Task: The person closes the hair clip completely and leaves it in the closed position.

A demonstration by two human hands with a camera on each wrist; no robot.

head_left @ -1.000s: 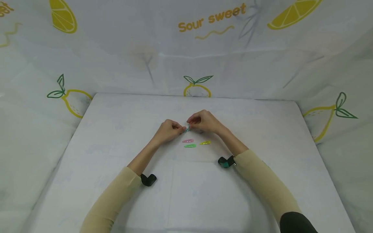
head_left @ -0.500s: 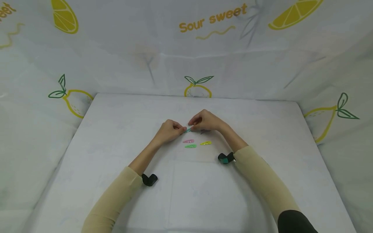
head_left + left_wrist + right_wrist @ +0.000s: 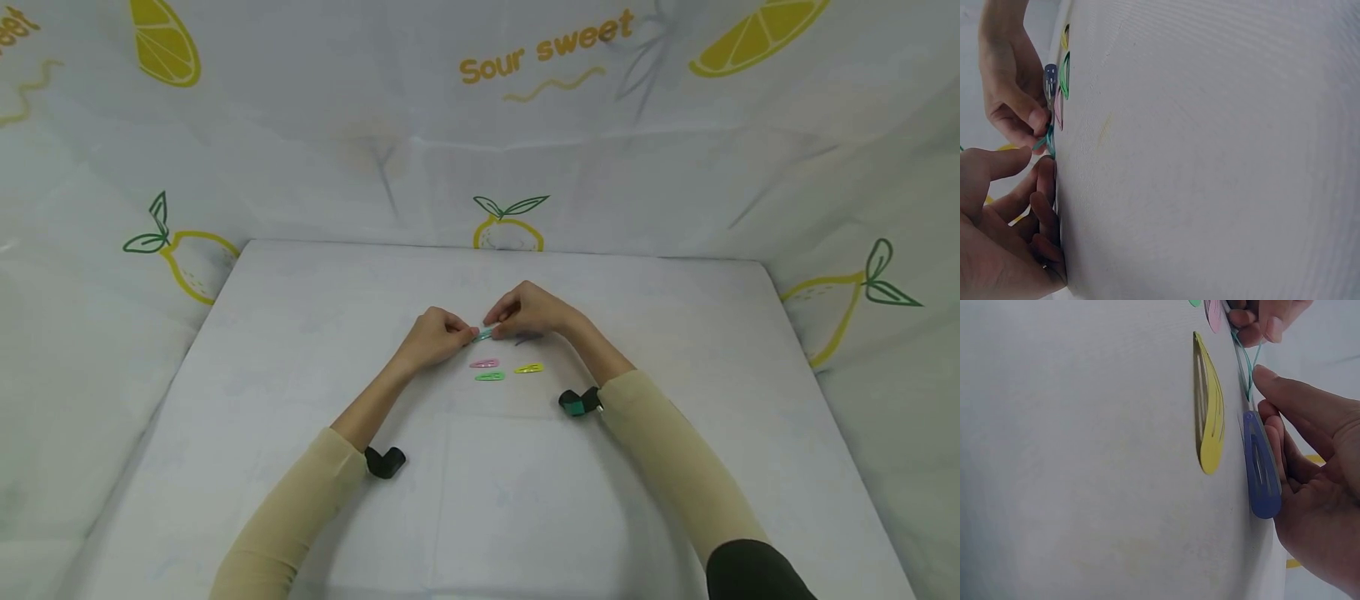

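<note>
A teal snap hair clip (image 3: 483,335) spans the gap between my two hands, low over the table. My left hand (image 3: 437,337) pinches its left end with thumb and fingertips. At its other end, my right hand (image 3: 531,312) holds it between thumb and finger. The clip's two strips stand apart in the right wrist view, where the teal hair clip (image 3: 1249,369) narrows toward the right thumb. Beside the right hand's curled fingers lies a blue hair clip (image 3: 1262,469), mostly shaded by that hand in the head view.
Nearer me on the white table (image 3: 510,500) lie a pink hair clip (image 3: 484,363), a green hair clip (image 3: 490,377) and a yellow hair clip (image 3: 528,368). A lemon-print curtain (image 3: 315,150) rises behind the table's far edge.
My right hand has shifted slightly right and away from the left, so more of the teal hair clip shows between them. The left hand stays almost still, and the other clips keep their places.
</note>
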